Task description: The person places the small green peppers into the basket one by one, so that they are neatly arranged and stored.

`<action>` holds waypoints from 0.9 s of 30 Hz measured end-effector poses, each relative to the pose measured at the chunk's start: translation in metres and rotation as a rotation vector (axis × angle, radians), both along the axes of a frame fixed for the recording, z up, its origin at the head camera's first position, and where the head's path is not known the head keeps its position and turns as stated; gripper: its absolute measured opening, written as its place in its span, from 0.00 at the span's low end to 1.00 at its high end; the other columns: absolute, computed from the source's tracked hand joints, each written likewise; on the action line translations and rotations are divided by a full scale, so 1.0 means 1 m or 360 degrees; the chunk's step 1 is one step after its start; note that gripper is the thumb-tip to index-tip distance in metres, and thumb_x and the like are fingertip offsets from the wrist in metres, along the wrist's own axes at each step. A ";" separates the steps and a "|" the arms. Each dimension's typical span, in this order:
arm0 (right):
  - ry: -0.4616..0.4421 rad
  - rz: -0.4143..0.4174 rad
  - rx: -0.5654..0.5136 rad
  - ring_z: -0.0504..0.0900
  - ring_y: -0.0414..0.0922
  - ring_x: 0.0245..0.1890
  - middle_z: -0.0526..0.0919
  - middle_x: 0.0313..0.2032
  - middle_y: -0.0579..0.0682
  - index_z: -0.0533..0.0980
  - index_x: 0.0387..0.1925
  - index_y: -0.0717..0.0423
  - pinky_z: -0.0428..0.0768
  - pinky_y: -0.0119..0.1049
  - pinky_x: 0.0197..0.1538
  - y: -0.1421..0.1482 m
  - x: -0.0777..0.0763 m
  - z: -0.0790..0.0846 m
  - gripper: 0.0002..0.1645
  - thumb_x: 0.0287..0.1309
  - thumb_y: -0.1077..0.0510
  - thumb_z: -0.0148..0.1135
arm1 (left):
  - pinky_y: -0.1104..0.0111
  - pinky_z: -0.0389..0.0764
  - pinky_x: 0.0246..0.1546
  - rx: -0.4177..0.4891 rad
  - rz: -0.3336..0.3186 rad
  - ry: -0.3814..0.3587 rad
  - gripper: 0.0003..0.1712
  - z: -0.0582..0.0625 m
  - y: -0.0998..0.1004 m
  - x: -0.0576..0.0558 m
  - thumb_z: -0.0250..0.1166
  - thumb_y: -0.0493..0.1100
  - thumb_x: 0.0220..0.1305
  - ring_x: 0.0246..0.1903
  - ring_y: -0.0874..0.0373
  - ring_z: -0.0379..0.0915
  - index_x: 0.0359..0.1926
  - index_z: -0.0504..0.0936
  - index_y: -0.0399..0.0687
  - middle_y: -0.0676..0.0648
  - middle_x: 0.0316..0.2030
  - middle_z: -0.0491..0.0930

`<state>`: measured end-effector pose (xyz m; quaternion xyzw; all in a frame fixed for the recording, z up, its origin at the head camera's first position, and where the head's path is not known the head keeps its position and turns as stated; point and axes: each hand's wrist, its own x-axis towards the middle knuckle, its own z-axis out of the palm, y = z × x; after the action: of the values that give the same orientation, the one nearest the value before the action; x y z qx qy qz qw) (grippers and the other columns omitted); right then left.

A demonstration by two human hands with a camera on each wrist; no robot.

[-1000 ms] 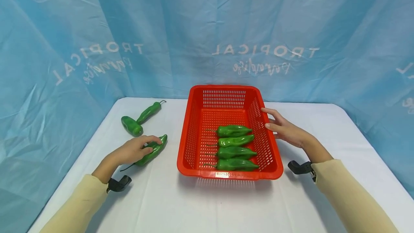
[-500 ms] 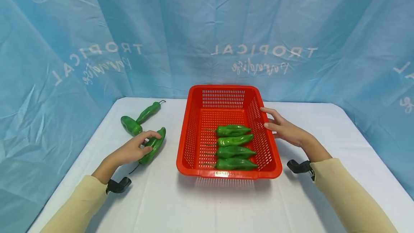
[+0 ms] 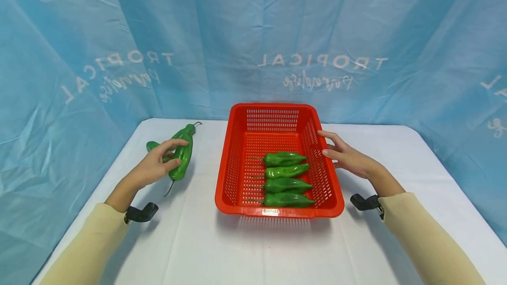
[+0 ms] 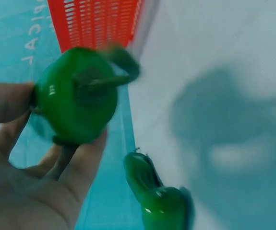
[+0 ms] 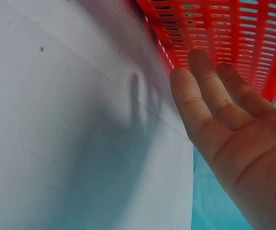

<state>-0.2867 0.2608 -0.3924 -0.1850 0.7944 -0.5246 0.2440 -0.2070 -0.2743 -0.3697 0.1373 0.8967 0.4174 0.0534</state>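
White tabletop (image 3: 269,254), blue lettered curtains (image 3: 237,34) behind, red basket (image 3: 272,140) on it

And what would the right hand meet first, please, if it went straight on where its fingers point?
Most likely the red basket, whose side wall lies ahead of the right hand; contact is hard to judge.
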 end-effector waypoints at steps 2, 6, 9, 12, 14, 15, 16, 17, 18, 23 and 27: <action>0.0006 -0.0005 0.0013 0.71 0.53 0.63 0.56 0.74 0.65 0.41 0.77 0.39 0.81 0.55 0.57 -0.002 0.000 0.002 0.42 0.72 0.50 0.50 | 0.56 0.80 0.45 0.0013 0.0071 0.0011 0.28 0.006 0.003 -0.003 0.55 0.37 0.73 0.62 0.31 0.69 0.72 0.63 0.48 0.32 0.69 0.61; 0.0014 -0.0011 0.0024 0.72 0.52 0.63 0.56 0.74 0.65 0.40 0.77 0.40 0.81 0.53 0.56 -0.002 0.000 0.004 0.42 0.72 0.50 0.51 | 0.56 0.83 0.44 0.0054 0.0146 0.0080 0.29 0.018 0.009 -0.013 0.54 0.38 0.73 0.59 0.34 0.74 0.73 0.61 0.50 0.31 0.64 0.67; 0.0014 0.0002 0.0023 0.73 0.47 0.61 0.55 0.73 0.67 0.40 0.78 0.40 0.82 0.51 0.55 -0.002 0.001 0.003 0.42 0.73 0.50 0.50 | 0.49 0.83 0.48 0.0061 0.0139 0.0125 0.29 0.032 0.015 -0.023 0.54 0.39 0.73 0.59 0.34 0.74 0.73 0.62 0.51 0.32 0.64 0.67; 0.0011 0.0006 0.0018 0.75 0.43 0.59 0.55 0.73 0.67 0.40 0.78 0.40 0.82 0.49 0.55 0.000 0.001 0.002 0.42 0.73 0.50 0.50 | 0.44 0.79 0.55 0.0029 0.0096 0.0132 0.29 0.048 0.024 -0.033 0.55 0.41 0.73 0.64 0.34 0.70 0.72 0.63 0.54 0.36 0.70 0.62; 0.0012 0.0005 0.0016 0.75 0.42 0.58 0.56 0.73 0.67 0.40 0.78 0.40 0.82 0.49 0.55 0.000 0.000 0.002 0.42 0.73 0.50 0.50 | 0.44 0.77 0.57 0.0012 0.0059 0.0133 0.28 0.059 0.033 -0.041 0.57 0.41 0.73 0.66 0.36 0.67 0.71 0.65 0.57 0.40 0.73 0.58; 0.0013 0.0008 0.0013 0.76 0.43 0.58 0.56 0.73 0.67 0.40 0.78 0.40 0.82 0.50 0.55 0.000 0.000 0.001 0.42 0.73 0.50 0.49 | 0.44 0.77 0.57 -0.0004 0.0037 0.0145 0.28 0.064 0.038 -0.045 0.57 0.41 0.72 0.66 0.37 0.68 0.71 0.66 0.58 0.42 0.74 0.58; 0.0011 0.0005 0.0012 0.76 0.43 0.58 0.56 0.73 0.67 0.40 0.78 0.40 0.82 0.51 0.55 0.001 0.000 0.001 0.41 0.73 0.50 0.50 | 0.44 0.77 0.57 -0.0016 0.0016 0.0157 0.28 0.069 0.044 -0.049 0.58 0.41 0.72 0.65 0.38 0.68 0.70 0.67 0.60 0.45 0.74 0.58; 0.0010 0.0007 0.0009 0.75 0.43 0.58 0.56 0.73 0.67 0.40 0.78 0.40 0.82 0.51 0.55 0.001 0.000 0.001 0.41 0.73 0.51 0.49 | 0.45 0.78 0.56 -0.0020 -0.0007 0.0163 0.28 0.074 0.050 -0.053 0.59 0.41 0.71 0.64 0.40 0.70 0.69 0.68 0.61 0.46 0.73 0.60; 0.0006 0.0002 0.0009 0.75 0.43 0.58 0.56 0.73 0.67 0.40 0.77 0.39 0.82 0.51 0.56 0.001 0.000 0.001 0.41 0.73 0.50 0.50 | 0.47 0.79 0.55 -0.0040 -0.0032 0.0178 0.28 0.079 0.057 -0.057 0.59 0.41 0.71 0.63 0.42 0.71 0.69 0.68 0.63 0.47 0.72 0.62; 0.0002 0.0010 -0.0006 0.75 0.40 0.57 0.54 0.74 0.67 0.40 0.78 0.39 0.83 0.49 0.55 0.001 0.000 0.001 0.41 0.73 0.51 0.49 | 0.52 0.80 0.49 -0.0126 -0.0179 0.0227 0.27 0.095 0.090 -0.075 0.60 0.42 0.70 0.59 0.48 0.71 0.67 0.70 0.67 0.51 0.70 0.65; 0.0000 0.0025 -0.0014 0.76 0.38 0.56 0.54 0.73 0.67 0.40 0.78 0.40 0.83 0.47 0.54 0.000 0.001 0.001 0.41 0.74 0.52 0.49 | 0.56 0.80 0.45 -0.0137 -0.0301 0.0248 0.26 0.098 0.114 -0.089 0.60 0.39 0.69 0.58 0.48 0.73 0.66 0.73 0.63 0.51 0.70 0.66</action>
<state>-0.2861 0.2606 -0.3913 -0.1924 0.7907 -0.5260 0.2473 -0.2957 -0.1600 -0.2712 0.2508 0.8983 0.3597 0.0285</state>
